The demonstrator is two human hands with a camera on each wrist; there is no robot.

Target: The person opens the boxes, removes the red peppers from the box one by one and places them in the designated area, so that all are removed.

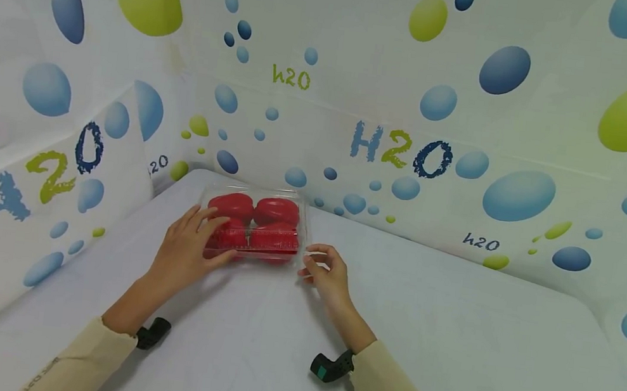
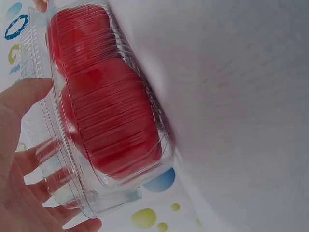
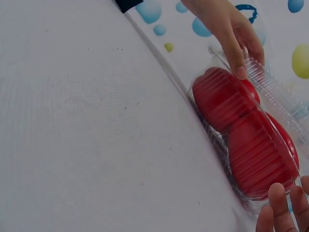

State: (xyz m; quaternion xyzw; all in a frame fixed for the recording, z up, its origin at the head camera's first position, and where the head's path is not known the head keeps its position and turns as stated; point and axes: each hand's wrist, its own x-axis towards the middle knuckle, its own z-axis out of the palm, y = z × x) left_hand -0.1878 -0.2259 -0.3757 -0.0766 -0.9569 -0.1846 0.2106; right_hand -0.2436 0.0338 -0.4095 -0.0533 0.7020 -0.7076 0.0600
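On the white-covered table (image 1: 503, 355), towards its far left, a clear plastic clamshell (image 1: 256, 192) sits between the person's hands. The left hand (image 1: 189, 243) clasps its left end, thumb at the near side, while the right hand (image 1: 328, 277) has loosely bent fingers beside the right end, contact impossible to tell. Light, even pressure from both ends should steady it best, sparing the tomato-like red fruits (image 1: 276, 211).
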